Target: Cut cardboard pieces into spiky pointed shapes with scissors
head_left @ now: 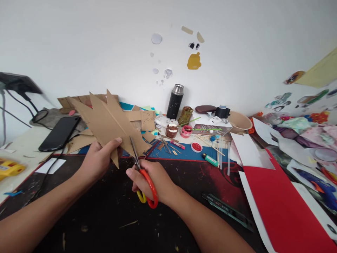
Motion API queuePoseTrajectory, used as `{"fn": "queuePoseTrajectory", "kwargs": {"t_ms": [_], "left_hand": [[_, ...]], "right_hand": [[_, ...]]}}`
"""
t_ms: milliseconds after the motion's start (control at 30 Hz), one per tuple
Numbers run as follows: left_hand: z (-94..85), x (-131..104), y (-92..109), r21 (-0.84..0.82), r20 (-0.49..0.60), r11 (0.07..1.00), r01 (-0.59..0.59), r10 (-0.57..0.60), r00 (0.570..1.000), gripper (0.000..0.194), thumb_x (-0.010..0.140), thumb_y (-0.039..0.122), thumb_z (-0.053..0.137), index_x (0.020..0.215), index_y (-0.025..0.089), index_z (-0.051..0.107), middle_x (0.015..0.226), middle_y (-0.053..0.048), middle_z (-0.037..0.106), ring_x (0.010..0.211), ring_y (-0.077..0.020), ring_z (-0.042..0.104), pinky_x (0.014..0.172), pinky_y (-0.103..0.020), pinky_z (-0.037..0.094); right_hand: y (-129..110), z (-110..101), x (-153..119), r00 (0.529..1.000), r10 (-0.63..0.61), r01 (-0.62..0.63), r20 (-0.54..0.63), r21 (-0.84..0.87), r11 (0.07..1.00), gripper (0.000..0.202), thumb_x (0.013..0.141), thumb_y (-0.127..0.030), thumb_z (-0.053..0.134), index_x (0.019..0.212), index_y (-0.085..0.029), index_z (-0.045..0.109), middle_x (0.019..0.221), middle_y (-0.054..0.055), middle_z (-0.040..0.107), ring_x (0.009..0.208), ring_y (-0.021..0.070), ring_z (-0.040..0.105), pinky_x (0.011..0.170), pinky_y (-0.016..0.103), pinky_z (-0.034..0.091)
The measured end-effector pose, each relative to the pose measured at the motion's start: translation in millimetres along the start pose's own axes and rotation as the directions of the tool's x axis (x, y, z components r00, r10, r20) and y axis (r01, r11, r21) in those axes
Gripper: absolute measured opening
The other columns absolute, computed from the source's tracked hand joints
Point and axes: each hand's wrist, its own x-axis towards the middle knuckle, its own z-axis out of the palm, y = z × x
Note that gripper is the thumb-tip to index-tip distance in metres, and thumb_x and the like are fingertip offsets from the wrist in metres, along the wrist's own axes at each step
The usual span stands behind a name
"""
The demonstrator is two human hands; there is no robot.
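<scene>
My left hand (98,158) grips a brown cardboard piece (109,121) with several pointed tips, its thumb on the near face. The cardboard is held up, tilted, above the dark desk mat. In my right hand (155,177) is a pair of scissors (149,186) with one red and one yellow handle loop. The blades lie against the cardboard's lower right part, pointing up and away from me. How far the blades are apart is hard to make out. Fingers of my left hand behind the cardboard are hidden.
A utility knife (228,211) lies on the mat at right, beside red paper (284,203). Behind stand a black thermos (175,102) and paint jars (171,130). A phone (60,133) and cable are at left; a glue gun (319,188) sits far right.
</scene>
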Motion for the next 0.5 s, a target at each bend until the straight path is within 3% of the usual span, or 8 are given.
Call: {"fn": "queuePoseTrajectory", "kwargs": {"t_ms": [167,500], "left_hand": [[0.0,-0.4,5.6,-0.042,-0.010,0.997,0.062,-0.063,0.998,0.037,0.066,0.051,0.088,0.071,0.021,0.066,0.055,0.003,0.059,0.046,-0.0147,0.050,0.042,-0.026,0.042],[-3.3,0.7,6.8,0.040,0.024,0.998,0.043,-0.044,0.999,0.037,0.069,0.054,0.085,0.068,0.022,0.066,0.056,0.002,0.060,0.047,-0.0154,0.049,0.044,-0.027,0.041]], "right_hand": [[5.0,-1.2,1.8,0.998,0.034,-0.037,0.044,0.060,0.998,0.047,0.097,-0.068,0.082,0.101,-0.023,0.069,0.080,0.001,0.077,0.074,0.0206,0.079,0.070,0.028,0.060],[10.2,-3.6,3.2,0.997,0.024,-0.030,0.069,0.096,0.995,0.053,0.092,-0.071,0.086,0.107,-0.023,0.071,0.091,0.003,0.080,0.084,0.0233,0.081,0.076,0.030,0.062]]}}
